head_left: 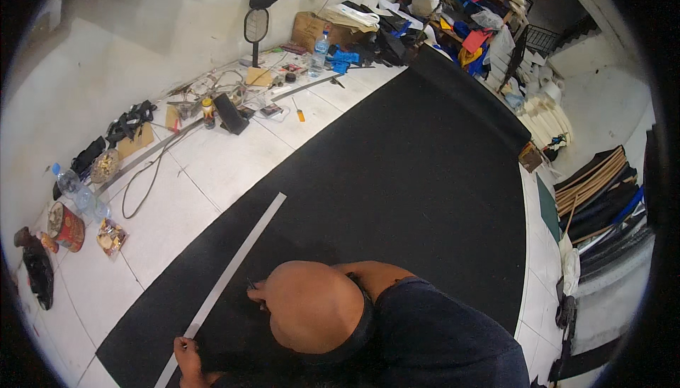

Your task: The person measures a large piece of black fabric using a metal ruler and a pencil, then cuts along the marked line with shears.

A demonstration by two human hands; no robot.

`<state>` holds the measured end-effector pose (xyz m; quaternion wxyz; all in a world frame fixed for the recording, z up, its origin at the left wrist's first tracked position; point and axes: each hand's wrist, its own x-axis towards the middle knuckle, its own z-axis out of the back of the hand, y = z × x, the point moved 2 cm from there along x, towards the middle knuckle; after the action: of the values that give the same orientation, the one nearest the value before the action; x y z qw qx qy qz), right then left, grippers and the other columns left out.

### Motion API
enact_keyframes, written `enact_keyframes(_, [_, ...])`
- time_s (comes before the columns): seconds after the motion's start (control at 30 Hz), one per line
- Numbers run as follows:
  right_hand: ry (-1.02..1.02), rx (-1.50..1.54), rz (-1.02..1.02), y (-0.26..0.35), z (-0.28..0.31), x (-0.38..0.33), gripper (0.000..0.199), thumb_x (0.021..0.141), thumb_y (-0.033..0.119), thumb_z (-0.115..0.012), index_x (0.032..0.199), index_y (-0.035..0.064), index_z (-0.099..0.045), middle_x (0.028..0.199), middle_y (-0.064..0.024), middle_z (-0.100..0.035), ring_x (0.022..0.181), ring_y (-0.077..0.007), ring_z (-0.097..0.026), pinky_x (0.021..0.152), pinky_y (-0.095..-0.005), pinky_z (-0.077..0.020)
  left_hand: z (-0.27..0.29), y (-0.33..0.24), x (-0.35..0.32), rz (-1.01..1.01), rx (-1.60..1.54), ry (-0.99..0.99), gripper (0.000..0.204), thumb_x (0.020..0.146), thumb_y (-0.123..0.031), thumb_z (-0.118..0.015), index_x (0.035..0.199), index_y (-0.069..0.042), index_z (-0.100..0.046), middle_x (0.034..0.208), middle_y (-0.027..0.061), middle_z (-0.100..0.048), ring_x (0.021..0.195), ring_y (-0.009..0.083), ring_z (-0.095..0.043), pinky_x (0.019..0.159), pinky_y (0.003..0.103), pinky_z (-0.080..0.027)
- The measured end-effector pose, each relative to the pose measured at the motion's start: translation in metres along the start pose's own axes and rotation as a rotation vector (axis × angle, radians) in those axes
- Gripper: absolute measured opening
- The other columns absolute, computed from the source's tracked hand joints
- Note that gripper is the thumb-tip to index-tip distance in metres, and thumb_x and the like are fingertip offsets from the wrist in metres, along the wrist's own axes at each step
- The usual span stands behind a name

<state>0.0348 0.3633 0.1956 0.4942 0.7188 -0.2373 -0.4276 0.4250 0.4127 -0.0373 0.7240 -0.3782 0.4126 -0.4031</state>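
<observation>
Head view: the wearer's hands aren't showing; a co-worker's left hand (188,361) is holding a straightedge (237,266) against black fabric (418,189) beneath, right hand (260,294) unreadable; steadiness seems needed next.

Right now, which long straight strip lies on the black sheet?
The pale strip touched by the left hand; the grey stripping nearer the wall lies on white tiles instead.
</observation>
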Motion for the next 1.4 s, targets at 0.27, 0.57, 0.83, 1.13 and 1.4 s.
enact_keyframes(0.27, [-0.006,0.048,-0.043,0.0,-0.003,-0.003,0.039,0.086,0.019,-0.062,0.122,0.0079,-0.05,0.122,-0.0163,-0.053,0.11,-0.0307,-0.054,0.093,-0.0389,-0.0463,-0.003,0.018,0.009,0.052,0.053,0.048,0.002,0.076,-0.002,-0.053,0.076,-0.002,-0.051,0.069,0.0055,-0.05,0.063,0.0133,-0.048,0.059,0.028,-0.04])
enact_keyframes(0.57, [-0.015,0.084,-0.053,0.005,-0.005,-0.005,0.039,0.086,0.018,-0.063,0.122,0.0077,-0.051,0.122,-0.0159,-0.053,0.109,-0.0297,-0.055,0.093,-0.038,-0.0468,-0.003,0.013,0.008,0.047,0.009,0.085,0.007,0.087,-0.005,-0.052,0.081,-0.003,-0.051,0.07,0.0039,-0.051,0.059,0.0126,-0.049,0.055,0.028,-0.041])
enact_keyframes(0.83, [-0.027,0.089,-0.061,0.007,-0.005,-0.008,0.04,0.086,0.017,-0.063,0.123,0.0075,-0.051,0.123,-0.0156,-0.053,0.109,-0.0288,-0.055,0.093,-0.0372,-0.0472,-0.008,-0.013,-0.002,0.102,0.026,0.09,0.004,0.082,-0.004,-0.056,0.084,-0.002,-0.053,0.072,0.0031,-0.051,0.062,0.0121,-0.049,0.057,0.027,-0.04])
enact_keyframes(1.13, [-0.033,0.096,-0.064,0.01,-0.004,-0.01,0.041,0.086,0.016,-0.063,0.124,0.0073,-0.051,0.124,-0.0153,-0.054,0.109,-0.0278,-0.056,0.093,-0.0364,-0.0477,-0.007,-0.011,-0.002,0.127,0.017,0.074,0.006,0.083,-0.007,-0.058,0.084,-0.002,-0.054,0.072,0.0042,-0.052,0.061,0.0121,-0.049,0.057,0.027,-0.04])
enact_keyframes(1.4, [-0.04,0.113,-0.065,0.01,-0.007,-0.013,0.041,0.086,0.015,-0.063,0.125,0.0072,-0.051,0.124,-0.015,-0.054,0.109,-0.0269,-0.056,0.093,-0.0356,-0.0482,-0.009,-0.006,-0.001,0.149,0.026,0.045,0.007,0.083,-0.005,-0.059,0.085,-0.002,-0.053,0.072,0.0038,-0.052,0.061,0.012,-0.049,0.056,0.028,-0.041])
